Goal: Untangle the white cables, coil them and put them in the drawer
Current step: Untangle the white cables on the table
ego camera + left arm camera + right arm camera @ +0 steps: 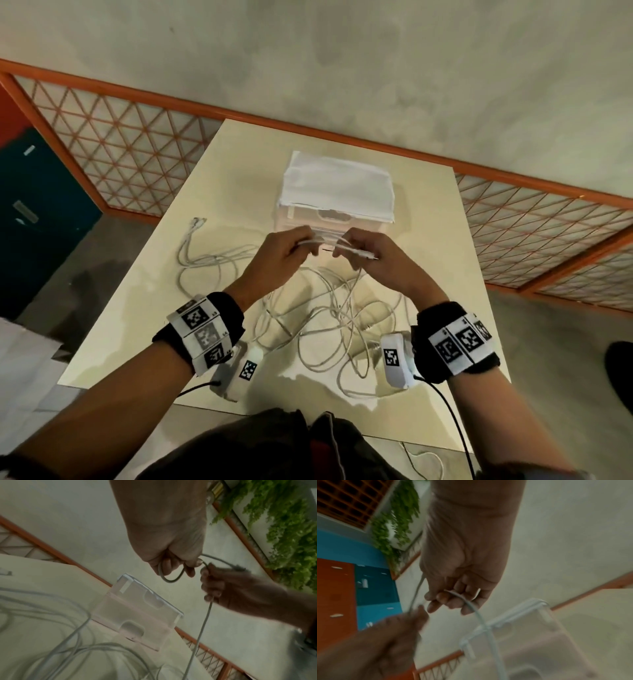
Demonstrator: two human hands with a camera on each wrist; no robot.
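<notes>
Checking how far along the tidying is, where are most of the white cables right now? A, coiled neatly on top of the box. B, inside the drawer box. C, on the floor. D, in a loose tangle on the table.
D: the cables sprawl in a loose tangle on the table in front of the drawer box; only one stretch is lifted between the left hand and right hand.

— What's on the wrists?

— A black band on each, wrapped with a white strap [205,331] carrying square black-and-white coded markers; the right strap [463,344] has the same.

— Anything else?

— A white camera unit hangs under each wrist, the left unit [239,371] and the right unit [397,359], each with its own marker. A thin black cable [445,407] runs back from the right one, another from the left.

— Sleeves?

— Bare forearms. Dark clothing [274,445] shows at the bottom edge.
</notes>
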